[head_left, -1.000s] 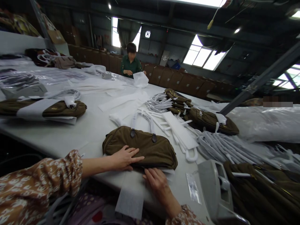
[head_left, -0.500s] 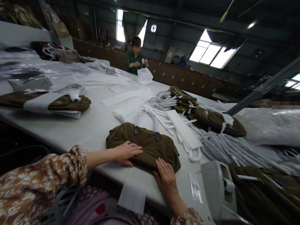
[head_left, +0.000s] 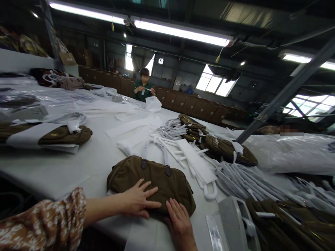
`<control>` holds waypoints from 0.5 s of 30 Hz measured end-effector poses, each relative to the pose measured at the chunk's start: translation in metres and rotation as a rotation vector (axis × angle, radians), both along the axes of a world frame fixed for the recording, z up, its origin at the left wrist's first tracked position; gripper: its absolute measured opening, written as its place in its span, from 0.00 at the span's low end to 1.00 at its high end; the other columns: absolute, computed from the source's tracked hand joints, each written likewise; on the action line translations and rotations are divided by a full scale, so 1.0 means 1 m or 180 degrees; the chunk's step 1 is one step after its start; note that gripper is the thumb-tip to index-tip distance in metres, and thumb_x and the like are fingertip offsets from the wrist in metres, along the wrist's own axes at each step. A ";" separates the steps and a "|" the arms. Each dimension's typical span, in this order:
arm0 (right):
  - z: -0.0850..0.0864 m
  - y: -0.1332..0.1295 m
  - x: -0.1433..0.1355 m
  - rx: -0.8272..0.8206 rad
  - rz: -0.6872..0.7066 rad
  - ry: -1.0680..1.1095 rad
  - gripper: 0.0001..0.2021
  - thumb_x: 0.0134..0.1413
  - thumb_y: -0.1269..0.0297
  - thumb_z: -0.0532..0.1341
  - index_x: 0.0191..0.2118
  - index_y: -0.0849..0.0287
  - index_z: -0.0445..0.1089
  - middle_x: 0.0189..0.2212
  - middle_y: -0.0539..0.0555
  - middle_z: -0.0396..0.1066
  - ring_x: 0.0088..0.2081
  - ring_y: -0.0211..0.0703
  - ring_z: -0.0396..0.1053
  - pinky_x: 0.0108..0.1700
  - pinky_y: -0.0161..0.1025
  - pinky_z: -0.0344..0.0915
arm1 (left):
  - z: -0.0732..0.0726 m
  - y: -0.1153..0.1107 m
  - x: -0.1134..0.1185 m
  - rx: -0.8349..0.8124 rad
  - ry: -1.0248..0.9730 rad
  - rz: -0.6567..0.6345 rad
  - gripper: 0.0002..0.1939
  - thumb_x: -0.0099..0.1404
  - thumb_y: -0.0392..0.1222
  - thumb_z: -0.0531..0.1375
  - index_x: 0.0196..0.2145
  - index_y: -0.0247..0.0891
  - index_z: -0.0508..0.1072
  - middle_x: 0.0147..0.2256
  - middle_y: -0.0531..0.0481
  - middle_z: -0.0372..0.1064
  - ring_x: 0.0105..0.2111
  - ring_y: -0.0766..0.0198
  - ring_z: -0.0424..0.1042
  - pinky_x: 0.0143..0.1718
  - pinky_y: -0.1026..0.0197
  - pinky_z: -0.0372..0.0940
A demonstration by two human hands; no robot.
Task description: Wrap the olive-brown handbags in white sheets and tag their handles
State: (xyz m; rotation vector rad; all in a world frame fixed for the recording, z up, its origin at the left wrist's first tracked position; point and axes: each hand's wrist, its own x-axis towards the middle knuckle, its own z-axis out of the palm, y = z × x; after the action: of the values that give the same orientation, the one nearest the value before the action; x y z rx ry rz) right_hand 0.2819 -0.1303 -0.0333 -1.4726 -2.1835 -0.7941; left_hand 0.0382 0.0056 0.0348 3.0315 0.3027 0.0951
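Observation:
An olive-brown handbag [head_left: 131, 174] lies on the white table [head_left: 86, 164] in front of me, its wrapped handles [head_left: 154, 146] pointing away. My left hand [head_left: 140, 200] rests on the bag's upper face with the fingers spread. Against the near right edge of the bag, my right hand [head_left: 180, 221] lies with its fingers stretched out over the fabric. Neither hand grips anything. A pale sheet [head_left: 143, 233] shows under the near side of the bag.
Another olive bag with a white paper band [head_left: 47, 134] lies at left. On the right are stacked olive bags [head_left: 227, 148], wrapped handles [head_left: 246, 177], white foam strips [head_left: 195, 160] and a grey tape dispenser [head_left: 235, 223]. A co-worker [head_left: 143, 87] handles something small across the table.
My view has tilted up, so the scene sits lower in the picture. My left hand has slid further onto the bag and its fingers have spread. The right hand stays at the near edge.

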 end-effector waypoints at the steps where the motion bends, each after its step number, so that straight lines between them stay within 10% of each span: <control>1: 0.002 -0.001 0.000 0.0018 0.0034 -0.0014 0.20 0.62 0.67 0.54 0.59 0.61 0.62 0.53 0.59 0.70 0.53 0.48 0.68 0.51 0.46 0.67 | -0.006 -0.003 0.002 0.0075 -0.0056 0.0097 0.32 0.63 0.57 0.58 0.62 0.63 0.51 0.65 0.39 0.46 0.60 0.31 0.53 0.51 0.25 0.51; 8: 0.044 0.022 -0.005 -0.0497 0.0046 0.0984 0.16 0.61 0.56 0.57 0.50 0.57 0.71 0.42 0.56 0.76 0.41 0.48 0.76 0.41 0.41 0.73 | -0.026 -0.007 0.003 0.0284 -0.0203 0.0199 0.42 0.61 0.43 0.63 0.63 0.68 0.43 0.64 0.39 0.49 0.58 0.33 0.57 0.49 0.24 0.56; 15: 0.067 0.182 -0.015 -0.1138 -0.0592 0.2024 0.16 0.62 0.64 0.50 0.47 0.59 0.72 0.38 0.58 0.77 0.39 0.47 0.76 0.42 0.41 0.72 | -0.051 0.013 0.019 0.0918 -0.0596 0.0076 0.30 0.65 0.44 0.59 0.61 0.63 0.55 0.57 0.47 0.64 0.49 0.42 0.71 0.42 0.38 0.71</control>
State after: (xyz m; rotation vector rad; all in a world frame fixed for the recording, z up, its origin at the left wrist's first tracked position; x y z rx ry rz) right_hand 0.2668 0.0520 0.0339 -1.8030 -1.7627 0.0477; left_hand 0.0568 0.0184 -0.0159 3.2679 0.3351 0.4595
